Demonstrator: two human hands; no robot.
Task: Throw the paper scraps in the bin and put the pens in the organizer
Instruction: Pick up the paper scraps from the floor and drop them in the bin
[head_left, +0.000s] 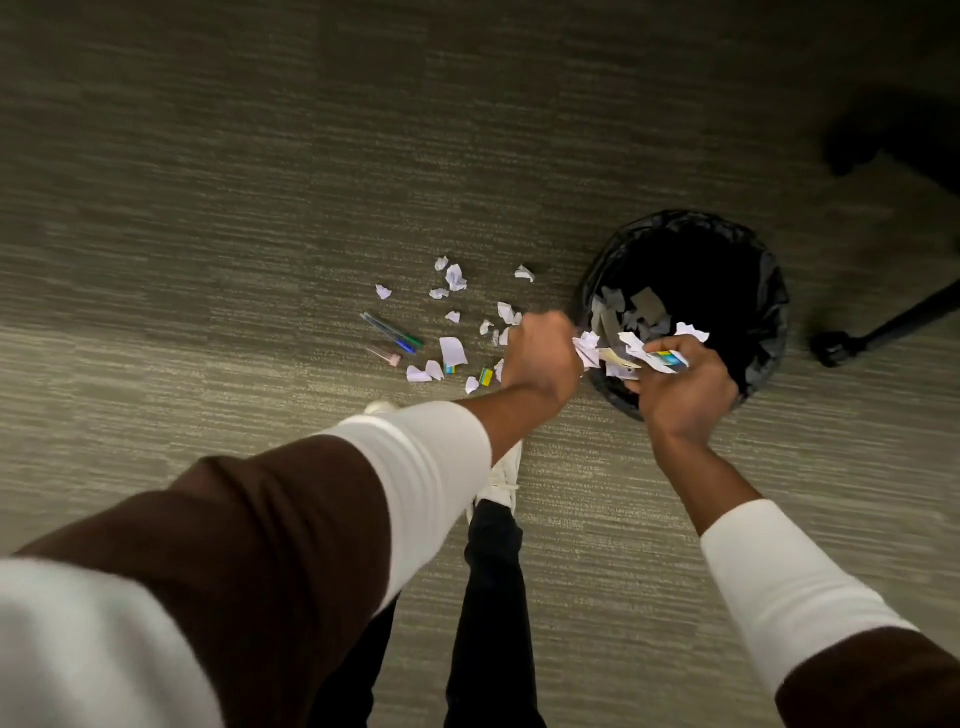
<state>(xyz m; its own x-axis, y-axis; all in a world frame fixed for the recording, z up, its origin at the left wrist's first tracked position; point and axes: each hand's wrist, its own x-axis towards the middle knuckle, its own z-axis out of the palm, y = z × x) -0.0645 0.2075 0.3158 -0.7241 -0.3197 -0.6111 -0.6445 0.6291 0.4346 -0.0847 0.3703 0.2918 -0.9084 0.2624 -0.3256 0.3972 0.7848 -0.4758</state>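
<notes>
A round bin (768, 291) lined with a black bag stands on the carpet at the right, with some paper pieces lying inside. My right hand (680, 387) is over its near rim, closed on a bunch of white and coloured paper scraps (652, 356). My left hand (543, 358) is just left of the rim, fisted on more white scraps (587, 345). Several torn paper scraps (453, 351) lie scattered on the carpet left of the bin. Three pens lie beside them: a green one (396, 328), a blue one (400, 344) and a pink one (384, 356). No organizer is in view.
My white shoe (501, 478) and dark trouser legs stand below the hands. A black chair leg with a caster (831, 348) sits right of the bin. A dark shape (883, 135) fills the upper right corner. Grey-green carpet covers the floor.
</notes>
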